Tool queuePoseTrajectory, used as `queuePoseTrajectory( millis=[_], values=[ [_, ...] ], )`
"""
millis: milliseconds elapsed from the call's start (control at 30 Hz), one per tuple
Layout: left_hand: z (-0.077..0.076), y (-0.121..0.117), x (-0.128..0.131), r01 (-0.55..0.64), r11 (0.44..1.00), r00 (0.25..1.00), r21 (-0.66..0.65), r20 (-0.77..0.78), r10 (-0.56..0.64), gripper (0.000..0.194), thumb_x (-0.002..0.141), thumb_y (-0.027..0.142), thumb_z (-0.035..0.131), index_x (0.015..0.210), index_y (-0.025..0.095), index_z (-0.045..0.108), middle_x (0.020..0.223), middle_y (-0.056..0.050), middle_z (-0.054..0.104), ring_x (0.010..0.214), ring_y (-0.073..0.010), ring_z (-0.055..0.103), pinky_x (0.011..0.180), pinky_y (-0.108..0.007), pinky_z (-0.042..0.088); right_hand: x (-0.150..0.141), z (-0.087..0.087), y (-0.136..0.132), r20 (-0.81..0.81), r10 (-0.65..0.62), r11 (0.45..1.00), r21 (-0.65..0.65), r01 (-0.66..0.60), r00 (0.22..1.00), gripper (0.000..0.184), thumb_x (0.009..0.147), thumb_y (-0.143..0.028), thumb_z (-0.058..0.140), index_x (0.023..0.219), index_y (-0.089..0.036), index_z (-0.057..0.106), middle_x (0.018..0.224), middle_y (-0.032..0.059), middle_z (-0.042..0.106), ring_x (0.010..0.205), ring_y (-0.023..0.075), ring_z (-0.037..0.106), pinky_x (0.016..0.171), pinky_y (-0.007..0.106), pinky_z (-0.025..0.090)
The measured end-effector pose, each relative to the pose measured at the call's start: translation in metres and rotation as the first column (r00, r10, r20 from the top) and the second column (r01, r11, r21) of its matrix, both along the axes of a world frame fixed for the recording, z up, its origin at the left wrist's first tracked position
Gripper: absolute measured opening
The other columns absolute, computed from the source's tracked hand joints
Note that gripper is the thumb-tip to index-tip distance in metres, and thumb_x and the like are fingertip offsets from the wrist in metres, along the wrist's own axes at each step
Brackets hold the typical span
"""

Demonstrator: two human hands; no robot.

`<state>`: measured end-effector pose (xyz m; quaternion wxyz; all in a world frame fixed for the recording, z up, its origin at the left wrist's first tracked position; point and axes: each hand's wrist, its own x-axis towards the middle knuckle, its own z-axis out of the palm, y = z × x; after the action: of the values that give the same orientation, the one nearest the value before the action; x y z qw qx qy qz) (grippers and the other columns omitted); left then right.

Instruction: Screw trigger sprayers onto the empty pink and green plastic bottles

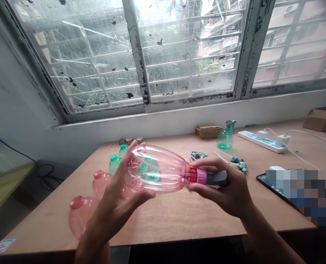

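Observation:
A clear pink plastic spray bottle (160, 168) lies sideways in the air above the wooden table (179, 216). My left hand (119, 194) cups its base end, fingers wrapped round it. My right hand (223, 187) pinches the pink collar and grey spray head (215, 178) at the bottle's neck. Behind the held bottle stand two green bottles without heads (115, 163). Two more pink bottles (80, 212) lie at the left near my left wrist.
A finished green spray bottle (225, 136) stands at the back, next to a brown box (208, 131) and a white power strip (262, 141). Loose teal spray heads (238, 163) lie right of centre. A dark tray (278, 190) sits at the right edge.

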<state>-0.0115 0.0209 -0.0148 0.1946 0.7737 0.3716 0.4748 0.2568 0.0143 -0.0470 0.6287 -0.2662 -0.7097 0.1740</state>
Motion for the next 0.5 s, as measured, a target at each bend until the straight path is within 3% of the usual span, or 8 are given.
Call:
queuePoseTrajectory(
  millis=[33,100,200,267,333,367,400,500],
  values=[
    [-0.001,0.0,0.001,0.019,0.999,1.0,0.032,0.008,-0.019,0.093,0.084,0.045,0.082,0.161,0.044,0.029,0.169,-0.004,0.036,0.153,-0.0423,0.037,0.123,-0.063,0.035,0.001,0.002,-0.001,-0.079,0.074,0.988,-0.129,-0.084,0.994,0.028,0.084,-0.026,0.088,0.106,-0.025,0.071,0.08,-0.0012,0.08,0.061,0.0153,0.075,0.054,0.021,0.06],
    [-0.002,-0.002,0.004,0.063,0.991,0.998,0.12,0.019,-0.066,0.102,0.08,0.036,0.087,0.16,0.049,0.026,0.169,-0.002,0.037,0.153,-0.0409,0.037,0.122,-0.062,0.037,0.004,0.005,-0.002,-0.254,0.212,0.893,-0.342,-0.293,0.944,0.024,0.085,-0.029,0.087,0.103,-0.025,0.073,0.079,-0.0015,0.08,0.064,0.016,0.076,0.058,0.023,0.065],
    [-0.002,-0.004,0.012,0.127,0.955,0.99,0.268,0.033,-0.141,0.098,0.082,0.027,0.086,0.159,0.05,0.029,0.17,0.001,0.034,0.158,-0.0372,0.027,0.123,-0.059,0.038,0.009,0.007,-0.001,-0.425,0.306,0.739,-0.458,-0.494,0.852,0.026,0.084,-0.036,0.088,0.101,-0.024,0.073,0.076,-0.0018,0.08,0.063,0.0169,0.077,0.063,0.03,0.07],
    [-0.001,-0.006,0.016,0.155,0.941,0.984,0.303,0.043,-0.176,0.098,0.082,0.025,0.085,0.158,0.051,0.029,0.171,0.003,0.031,0.16,-0.0357,0.022,0.124,-0.057,0.037,0.01,0.006,0.0,-0.404,0.298,0.776,-0.425,-0.466,0.865,0.026,0.084,-0.038,0.088,0.101,-0.024,0.074,0.077,-0.002,0.08,0.061,0.0169,0.077,0.061,0.029,0.07],
    [0.001,-0.008,0.018,0.17,0.946,0.979,0.275,0.065,-0.195,0.099,0.08,0.036,0.087,0.159,0.051,0.029,0.172,0.003,0.029,0.159,-0.0368,0.022,0.126,-0.057,0.034,0.011,0.003,0.001,-0.239,0.214,0.923,-0.269,-0.276,0.947,0.027,0.082,-0.035,0.089,0.102,-0.024,0.074,0.079,-0.0014,0.081,0.061,0.0164,0.077,0.057,0.024,0.066],
    [0.002,-0.009,0.018,0.169,0.954,0.977,0.249,0.086,-0.195,0.099,0.079,0.046,0.087,0.159,0.049,0.029,0.172,0.001,0.029,0.158,-0.0383,0.025,0.126,-0.058,0.033,0.011,0.002,0.001,-0.125,0.131,0.982,-0.12,-0.146,0.983,0.03,0.08,-0.033,0.091,0.104,-0.024,0.074,0.081,-0.0004,0.081,0.062,0.0166,0.076,0.056,0.023,0.064],
    [0.003,-0.01,0.019,0.16,0.962,0.975,0.22,0.116,-0.188,0.098,0.077,0.057,0.084,0.159,0.046,0.032,0.171,-0.001,0.03,0.157,-0.0399,0.028,0.125,-0.058,0.034,0.01,0.001,0.002,-0.013,0.035,0.998,0.058,-0.034,0.999,0.035,0.078,-0.032,0.093,0.106,-0.023,0.074,0.082,0.001,0.082,0.063,0.0174,0.076,0.057,0.023,0.063],
    [0.007,-0.012,0.022,0.095,0.988,0.955,0.126,0.27,-0.126,0.085,0.08,0.08,0.062,0.153,0.037,0.05,0.167,-0.005,0.039,0.151,-0.0428,0.039,0.121,-0.058,0.038,0.006,-0.002,0.006,0.194,-0.181,0.88,0.471,0.071,0.964,0.043,0.08,-0.028,0.092,0.115,-0.017,0.07,0.085,0.0063,0.083,0.071,0.0223,0.078,0.065,0.03,0.062]
  ],
)
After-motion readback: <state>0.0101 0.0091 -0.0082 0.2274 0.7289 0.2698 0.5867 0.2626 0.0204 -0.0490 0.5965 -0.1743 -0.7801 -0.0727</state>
